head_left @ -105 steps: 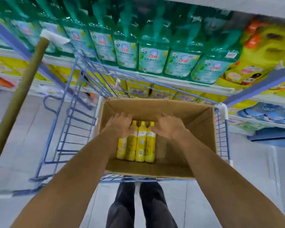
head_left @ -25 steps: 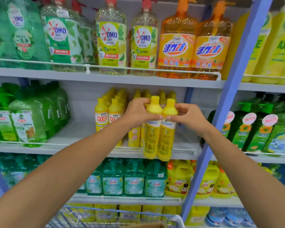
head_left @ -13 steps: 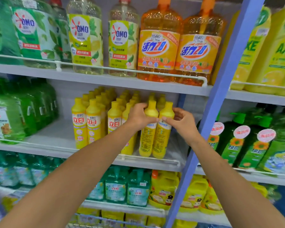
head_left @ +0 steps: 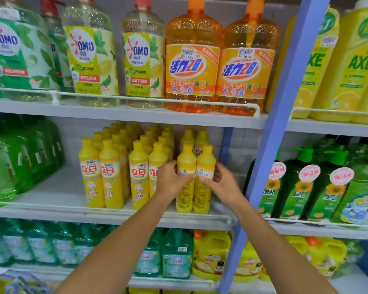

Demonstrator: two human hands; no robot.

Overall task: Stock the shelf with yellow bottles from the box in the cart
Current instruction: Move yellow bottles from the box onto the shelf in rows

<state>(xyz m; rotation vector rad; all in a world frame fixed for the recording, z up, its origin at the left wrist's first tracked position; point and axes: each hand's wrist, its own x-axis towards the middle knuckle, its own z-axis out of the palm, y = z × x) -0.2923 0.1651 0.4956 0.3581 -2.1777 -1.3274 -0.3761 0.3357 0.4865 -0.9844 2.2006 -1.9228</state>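
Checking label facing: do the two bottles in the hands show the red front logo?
No, the two held bottles show small-print backs, unlike their neighbours.

White metal shelving boards (head_left: 123, 115) run in tiers across the view, each edged by a thin white wire rail (head_left: 136, 98). A tall lilac-blue painted upright post (head_left: 285, 115) splits the unit into two bays. Behind the goods, a pale grey tiled back wall (head_left: 240, 143) shows, under even, bright light.
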